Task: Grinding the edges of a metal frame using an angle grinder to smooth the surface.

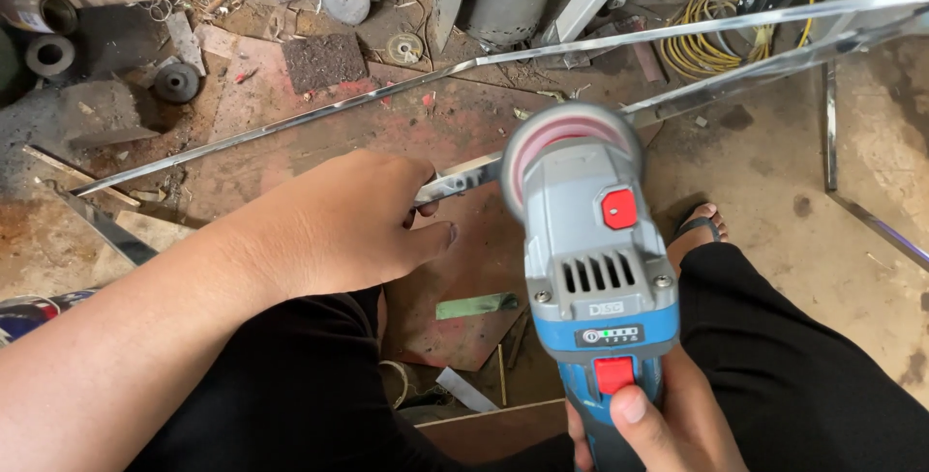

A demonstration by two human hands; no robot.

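Head view: cordless angle grinder at the end of a polished metal strip, both hands engaged.

Right hand (644, 424) is wrapped around the rear of the blue-and-grey angle grinder (590, 259), thumb lying just below the red switch; the grinder's disc (561, 143) sits at or on the metal strip (464, 180), contact not resolvable. Left hand (339, 225) is closed over the near end of that strip, pinning it above the knees. Judgement: strip looks thin, stiff, slick and sharp-edged, so it is best held close to the working end; grinder is dense and front-heavy, calling for a full grip on its body. Hidden: left fingertips, strip end under the hand, most of the disc behind its guard, lower right hand cut off. Another long strip (290, 129) crosses the littered floor (871, 269).
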